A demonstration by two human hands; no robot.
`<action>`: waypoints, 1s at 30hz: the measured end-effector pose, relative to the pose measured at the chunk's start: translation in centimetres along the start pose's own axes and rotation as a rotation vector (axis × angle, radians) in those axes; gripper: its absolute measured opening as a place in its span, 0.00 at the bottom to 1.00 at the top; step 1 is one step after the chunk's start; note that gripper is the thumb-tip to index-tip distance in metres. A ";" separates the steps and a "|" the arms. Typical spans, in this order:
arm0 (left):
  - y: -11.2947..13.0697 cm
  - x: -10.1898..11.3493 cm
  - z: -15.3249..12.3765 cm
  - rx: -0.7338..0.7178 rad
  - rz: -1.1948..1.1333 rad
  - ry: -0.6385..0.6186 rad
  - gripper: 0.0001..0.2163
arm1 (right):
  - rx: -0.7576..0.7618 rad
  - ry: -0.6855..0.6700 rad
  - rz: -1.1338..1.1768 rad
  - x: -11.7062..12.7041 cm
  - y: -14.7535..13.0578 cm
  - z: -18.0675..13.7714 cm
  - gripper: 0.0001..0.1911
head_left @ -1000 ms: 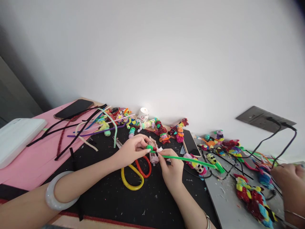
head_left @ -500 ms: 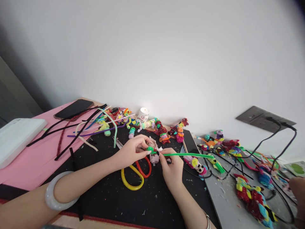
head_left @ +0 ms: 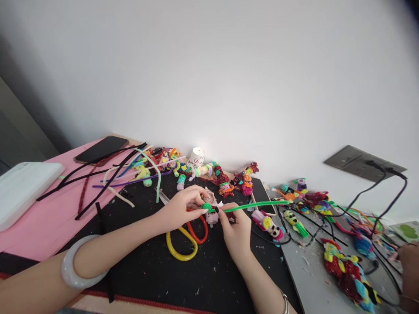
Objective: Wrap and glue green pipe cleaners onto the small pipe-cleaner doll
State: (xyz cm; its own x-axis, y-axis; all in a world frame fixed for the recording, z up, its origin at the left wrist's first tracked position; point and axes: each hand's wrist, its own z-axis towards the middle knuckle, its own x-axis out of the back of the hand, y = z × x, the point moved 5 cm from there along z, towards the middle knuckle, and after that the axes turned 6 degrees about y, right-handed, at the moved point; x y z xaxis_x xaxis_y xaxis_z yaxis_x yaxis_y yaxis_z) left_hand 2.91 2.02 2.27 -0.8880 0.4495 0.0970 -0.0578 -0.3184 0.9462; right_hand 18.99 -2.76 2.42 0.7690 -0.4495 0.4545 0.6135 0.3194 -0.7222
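grip: L hand pinches coiled end | R hand pinches stem | green pipe cleaner: fuzzy, straight

Red/yellow scissors on blk mat, phone on pink sheet, candle by wall

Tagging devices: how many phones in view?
2. One phone on the pink sheet, far left; a second phone beyond the right hand, crossed by the green pipe cleaner. Clutter may hide more.
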 end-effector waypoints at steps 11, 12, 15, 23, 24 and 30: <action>-2.0 -0.3 0.2 0.182 -0.220 0.002 0.09 | 0.145 -0.168 0.167 0.1 -1.4 1.0 0.04; -2.1 -0.3 0.2 0.186 -0.225 -0.001 0.09 | 0.143 -0.171 0.165 0.1 -1.4 1.0 0.04; -2.0 -0.4 0.1 0.179 -0.214 -0.007 0.09 | 0.107 -0.177 0.140 0.1 -1.2 0.9 0.04; -0.9 -0.6 -0.1 0.067 -0.113 -0.020 0.08 | 0.022 -0.180 0.115 -0.3 -0.4 0.5 0.06; -0.8 -0.6 -0.2 0.051 -0.087 -0.029 0.08 | 0.012 -0.185 0.114 -0.4 -0.3 0.5 0.06; -0.2 -0.6 -0.3 -0.040 0.020 -0.072 0.06 | -0.053 -0.212 0.106 -0.8 0.2 0.5 0.08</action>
State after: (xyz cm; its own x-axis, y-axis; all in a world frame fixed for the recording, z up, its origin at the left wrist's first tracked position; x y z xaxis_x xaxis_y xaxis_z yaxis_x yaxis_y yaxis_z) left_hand 3.34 1.51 1.92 -0.8542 0.5009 0.1393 -0.0594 -0.3602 0.9310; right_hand 18.62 -1.96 2.13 0.8526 -0.2285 0.4699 0.5212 0.3089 -0.7956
